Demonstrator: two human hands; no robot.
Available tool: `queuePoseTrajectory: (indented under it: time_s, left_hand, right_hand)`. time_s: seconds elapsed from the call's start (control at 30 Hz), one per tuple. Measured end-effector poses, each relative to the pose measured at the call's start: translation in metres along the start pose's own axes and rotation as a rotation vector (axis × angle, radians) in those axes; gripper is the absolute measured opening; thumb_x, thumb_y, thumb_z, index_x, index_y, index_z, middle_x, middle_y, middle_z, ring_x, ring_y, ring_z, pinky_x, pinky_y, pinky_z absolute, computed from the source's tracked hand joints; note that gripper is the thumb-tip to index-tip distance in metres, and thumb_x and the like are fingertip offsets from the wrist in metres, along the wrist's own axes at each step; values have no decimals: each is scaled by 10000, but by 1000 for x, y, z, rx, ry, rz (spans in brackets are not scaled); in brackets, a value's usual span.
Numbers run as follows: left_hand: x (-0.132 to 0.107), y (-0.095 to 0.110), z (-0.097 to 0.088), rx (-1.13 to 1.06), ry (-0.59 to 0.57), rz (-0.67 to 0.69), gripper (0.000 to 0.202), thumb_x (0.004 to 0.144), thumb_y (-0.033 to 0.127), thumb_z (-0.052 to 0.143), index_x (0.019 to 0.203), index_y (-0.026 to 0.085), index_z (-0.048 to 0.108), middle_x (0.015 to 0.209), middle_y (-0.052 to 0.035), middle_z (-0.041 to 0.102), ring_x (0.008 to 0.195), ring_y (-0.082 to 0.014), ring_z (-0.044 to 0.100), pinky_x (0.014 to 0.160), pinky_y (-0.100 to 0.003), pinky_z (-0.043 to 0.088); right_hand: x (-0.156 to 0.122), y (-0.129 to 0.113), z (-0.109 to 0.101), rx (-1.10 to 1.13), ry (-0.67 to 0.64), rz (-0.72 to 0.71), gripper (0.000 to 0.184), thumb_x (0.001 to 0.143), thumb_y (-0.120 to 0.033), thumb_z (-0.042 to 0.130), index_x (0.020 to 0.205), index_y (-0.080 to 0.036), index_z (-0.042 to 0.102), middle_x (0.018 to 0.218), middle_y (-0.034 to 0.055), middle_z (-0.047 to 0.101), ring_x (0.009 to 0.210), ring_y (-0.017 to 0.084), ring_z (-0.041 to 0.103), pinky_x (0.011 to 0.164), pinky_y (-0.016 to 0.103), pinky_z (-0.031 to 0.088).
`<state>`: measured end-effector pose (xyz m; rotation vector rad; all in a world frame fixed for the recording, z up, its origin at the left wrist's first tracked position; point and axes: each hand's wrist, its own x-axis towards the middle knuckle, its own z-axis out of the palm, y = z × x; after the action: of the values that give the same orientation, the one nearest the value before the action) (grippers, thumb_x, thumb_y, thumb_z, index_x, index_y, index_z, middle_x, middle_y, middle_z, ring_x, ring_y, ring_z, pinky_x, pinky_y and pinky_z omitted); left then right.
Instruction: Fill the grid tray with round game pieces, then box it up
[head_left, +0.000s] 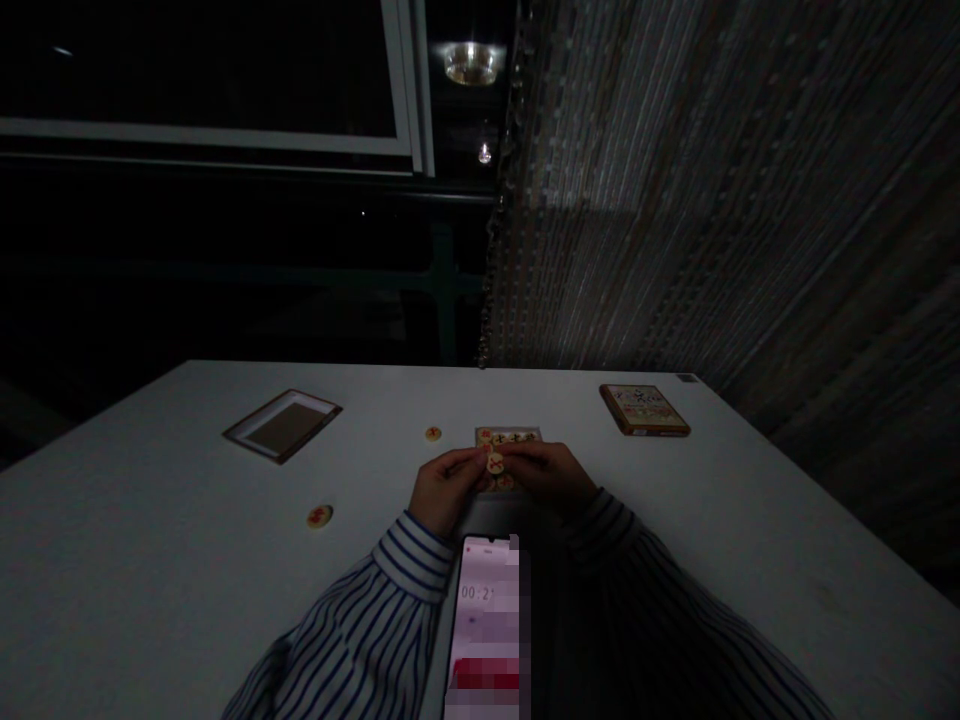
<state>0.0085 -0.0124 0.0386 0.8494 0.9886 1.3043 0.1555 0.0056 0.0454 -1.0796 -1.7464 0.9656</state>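
discs [319,516] on white table [180,590], curtain [622,200] beyond

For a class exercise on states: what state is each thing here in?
Left hand: fingers bent, at the middle piece
Right hand: fingers bent, at the middle piece
Middle piece: red mark showing
Tray: holding pieces, partly covered
Far loose piece: red mark up
Near loose piece: red mark up
Shallow box part: open side up
Printed box part: face up
Phone: screen lit
String curtain: hanging
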Motion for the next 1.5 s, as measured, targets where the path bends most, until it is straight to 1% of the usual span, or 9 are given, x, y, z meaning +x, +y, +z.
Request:
queuePoseTrajectory:
  time_s: [0.23,0.4,0.6,0.7,0.87,1.0,1.13,1.27,1.5]
  left_hand:
    - [0,-1,-1,-37,-25,-20,270,523,252,690,731,96,618,648,-42,656,583,-117,596,611,-230,484]
    - [-1,-1,0,-64,-42,-38,296,520,241,696,760,92,610,665,-47,659,597,-121,602,643,-245,486]
    - [-1,0,0,-84,-57,-39,317,507,228,705,771,86,604,690,-58,662,619,-133,609,645,-253,494]
    - [0,-1,0,-92,-76,-41,311,512,226,703,771,88,600,700,-60,662,628,-134,611,639,-245,494]
    - [-1,-2,0,-77,-80,-59,320,518,239,699,781,86,600,681,-65,660,604,-128,608,618,-241,492]
    - [-1,-2,0,-84,-67,-69,335,515,247,701,789,83,600,680,-70,660,601,-133,609,608,-242,495]
    - [-1,-1,0,-85,-54,-56,311,531,231,690,793,88,604,707,-66,663,615,-133,608,598,-229,498]
    - [-1,0,1,-95,-47,-39,287,539,213,683,788,92,606,709,-56,664,617,-129,607,585,-219,498]
    - [0,1,0,-55,-54,-4,278,548,248,671,776,101,611,709,-55,662,637,-138,608,624,-249,492]
  right_hand:
    - [-1,-4,-2,-42,-20,-29,227,683,-281,532,852,-174,638,876,50,646,803,179,594,749,319,471]
    - [0,2,0,-59,3,-14,236,683,-287,535,871,-169,614,865,57,638,765,160,596,690,288,488]
    - [-1,3,5,-65,18,7,276,653,-330,570,872,-164,597,769,45,642,660,145,595,607,267,494]
    - [-2,-1,4,-82,32,5,251,658,-322,562,851,-167,604,760,38,641,662,141,592,610,262,491]
    - [-2,-1,3,-82,29,-7,214,690,-301,526,837,-174,617,834,38,641,741,141,592,677,264,483]
    - [-1,0,2,-144,17,-18,247,700,-306,512,892,-181,604,857,40,638,739,142,592,663,264,484]
    - [-2,-2,0,-290,-17,-101,320,676,-334,547,963,-195,573,859,37,632,687,131,585,637,255,476]
    - [-2,-3,-1,-455,-2,-212,328,663,-331,572,956,-186,575,864,51,622,763,151,568,691,275,454]
    - [1,-4,-4,-538,30,-344,295,689,-305,546,950,-170,573,898,71,612,830,158,548,737,286,437]
